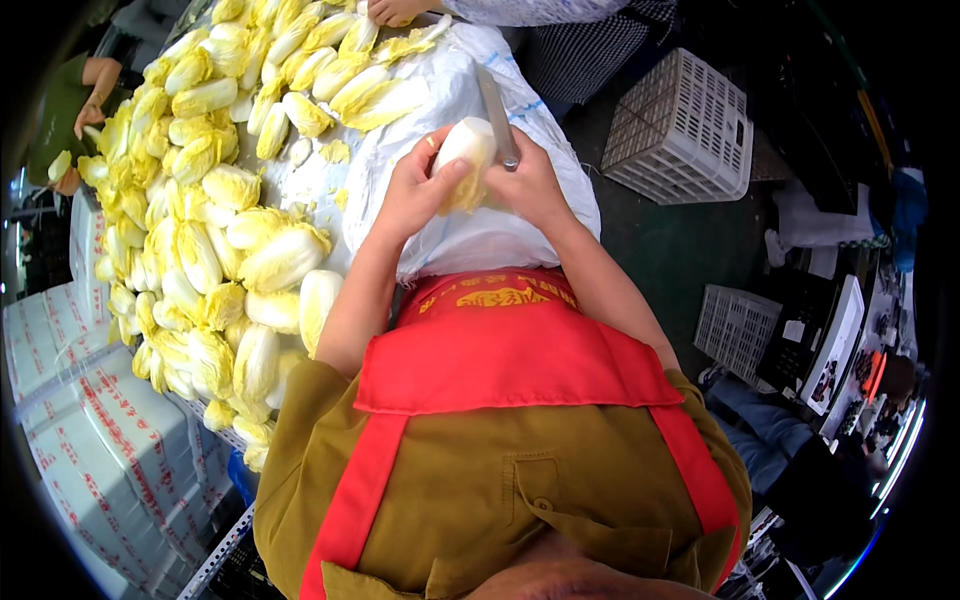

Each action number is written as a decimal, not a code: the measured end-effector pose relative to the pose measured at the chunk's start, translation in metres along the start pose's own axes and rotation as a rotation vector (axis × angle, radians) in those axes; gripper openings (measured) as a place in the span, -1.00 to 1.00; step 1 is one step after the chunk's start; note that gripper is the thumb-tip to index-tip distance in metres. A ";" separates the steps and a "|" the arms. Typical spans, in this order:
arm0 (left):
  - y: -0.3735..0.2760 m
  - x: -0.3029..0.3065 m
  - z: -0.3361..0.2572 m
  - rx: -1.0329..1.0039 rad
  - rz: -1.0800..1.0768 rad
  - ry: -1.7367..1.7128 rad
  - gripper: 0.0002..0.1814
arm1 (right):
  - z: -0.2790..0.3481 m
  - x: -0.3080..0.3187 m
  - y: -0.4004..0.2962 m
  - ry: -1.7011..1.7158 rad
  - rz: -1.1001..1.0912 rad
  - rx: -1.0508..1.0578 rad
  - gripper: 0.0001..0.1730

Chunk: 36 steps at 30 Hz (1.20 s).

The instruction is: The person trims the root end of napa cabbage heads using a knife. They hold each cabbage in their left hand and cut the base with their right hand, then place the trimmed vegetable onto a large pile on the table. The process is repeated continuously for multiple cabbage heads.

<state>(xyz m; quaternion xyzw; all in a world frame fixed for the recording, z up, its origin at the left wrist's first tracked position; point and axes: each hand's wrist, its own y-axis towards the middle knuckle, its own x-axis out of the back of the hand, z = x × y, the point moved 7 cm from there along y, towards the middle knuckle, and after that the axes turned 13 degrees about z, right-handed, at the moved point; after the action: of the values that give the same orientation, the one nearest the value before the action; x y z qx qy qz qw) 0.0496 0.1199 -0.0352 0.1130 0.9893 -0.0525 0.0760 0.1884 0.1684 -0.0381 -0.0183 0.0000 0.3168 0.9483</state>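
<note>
My left hand [424, 184] is wrapped around a trimmed napa cabbage [469, 154], its white base pointing away from me and its yellow leaf end towards me. In my right hand [529, 180] is a knife with a broad metal blade [493, 105], held with the blade pointing up and away, close beside the cabbage. The fingers of my right hand are near the cabbage's right side; whether they touch it cannot be told. Both hands are above a white woven plastic sheet [480, 244] that covers the table edge before me.
A large heap of yellow napa cabbages [199, 247] covers the table to my left. Another person's hand [394, 11] is at the far edge, and a person in green [64, 112] stands at left. White plastic crates [675, 127] stand on the floor at right. Printed white boxes [120, 442] are stacked lower left.
</note>
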 end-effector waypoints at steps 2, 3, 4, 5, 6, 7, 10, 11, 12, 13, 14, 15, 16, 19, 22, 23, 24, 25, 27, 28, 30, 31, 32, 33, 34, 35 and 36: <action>0.000 0.001 0.000 0.011 0.022 -0.019 -0.45 | 0.001 -0.001 0.000 0.001 -0.003 0.008 -0.59; 0.000 0.002 0.004 0.012 0.028 -0.048 -0.45 | 0.001 -0.001 0.000 -0.013 -0.008 0.027 -0.59; 0.001 0.002 0.006 0.012 0.035 -0.077 -0.45 | 0.002 -0.001 0.000 -0.026 -0.014 0.047 -0.59; 0.001 0.003 0.006 0.006 0.041 -0.076 -0.46 | 0.001 -0.001 0.000 -0.036 -0.004 0.046 -0.58; 0.001 0.003 0.005 0.000 0.047 -0.076 -0.48 | 0.000 -0.001 0.000 -0.046 0.006 0.045 -0.58; 0.001 0.003 0.005 -0.006 0.054 -0.076 -0.49 | -0.001 0.000 0.000 -0.057 0.016 0.043 -0.58; 0.002 0.017 0.019 0.058 0.058 -0.173 -0.51 | 0.003 0.002 -0.003 -0.100 0.017 0.084 -0.57; 0.002 0.020 0.025 0.044 0.088 -0.301 -0.51 | -0.001 0.002 -0.005 -0.021 0.042 0.027 -0.57; 0.001 0.025 0.029 0.027 0.115 -0.423 -0.52 | -0.003 0.002 -0.004 0.061 0.072 -0.025 -0.56; 0.000 0.028 0.034 0.009 0.141 -0.544 -0.52 | -0.005 0.001 -0.004 0.143 0.102 -0.076 -0.56; -0.003 0.031 0.043 -0.012 0.098 -0.590 -0.50 | -0.004 0.003 -0.006 0.238 0.146 -0.084 -0.55; -0.003 0.029 0.044 -0.032 0.067 -0.695 -0.49 | -0.005 0.005 -0.010 0.334 0.189 -0.093 -0.55; -0.002 0.025 0.045 -0.053 0.035 -0.800 -0.48 | -0.004 0.005 -0.012 0.430 0.233 -0.104 -0.54; 0.000 0.029 0.048 -0.059 -0.059 -0.981 -0.45 | 0.017 0.007 -0.018 0.240 0.226 0.039 -0.56; -0.003 0.048 0.038 -0.133 -0.230 -0.908 -0.37 | 0.017 0.011 -0.028 0.379 0.169 0.064 -0.60; -0.004 0.052 0.041 -0.143 -0.230 -0.933 -0.39 | 0.016 0.015 -0.030 0.458 0.131 0.064 -0.61; -0.008 0.059 0.044 -0.152 -0.229 -0.954 -0.41 | 0.009 0.024 -0.029 0.458 0.097 0.066 -0.59; -0.011 0.063 0.044 -0.159 -0.228 -0.975 -0.43 | -0.002 0.032 -0.030 0.372 0.102 -0.019 -0.57; -0.015 0.062 0.038 -0.149 -0.200 -0.953 -0.43 | -0.023 0.047 -0.030 0.197 0.112 -0.184 -0.54; -0.013 0.058 0.030 -0.153 -0.152 -0.890 -0.45 | -0.013 0.048 -0.026 -0.151 0.074 -0.054 -0.40; -0.011 0.056 0.022 -0.138 -0.078 -0.712 -0.48 | -0.030 0.047 -0.030 -0.301 -0.002 -0.034 -0.40; -0.011 0.053 0.016 -0.183 -0.027 -0.649 -0.54 | -0.023 0.039 -0.033 -0.234 -0.046 0.045 -0.52; -0.011 0.054 0.013 -0.176 -0.051 -0.566 -0.56 | -0.025 0.034 -0.031 -0.235 0.002 -0.005 -0.62; -0.012 0.050 0.005 -0.161 -0.070 -0.488 -0.59 | -0.028 0.030 -0.031 -0.236 0.044 -0.063 -0.71; -0.014 0.046 -0.003 -0.140 -0.093 -0.385 -0.59 | -0.029 0.027 -0.031 -0.239 0.086 -0.117 -0.79; -0.015 0.043 -0.011 -0.120 -0.117 -0.282 -0.59 | -0.023 0.022 -0.030 -0.260 0.092 -0.097 -0.83; -0.017 0.045 -0.017 -0.103 -0.145 -0.174 -0.59 | -0.017 0.014 -0.027 -0.280 0.103 -0.071 -0.85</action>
<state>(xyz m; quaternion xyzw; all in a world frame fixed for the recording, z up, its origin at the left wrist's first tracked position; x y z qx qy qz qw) 0.0002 0.1155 -0.0248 0.0319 0.9859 -0.0166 0.1634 0.2158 0.1544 -0.0539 -0.0074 -0.1427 0.3641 0.9204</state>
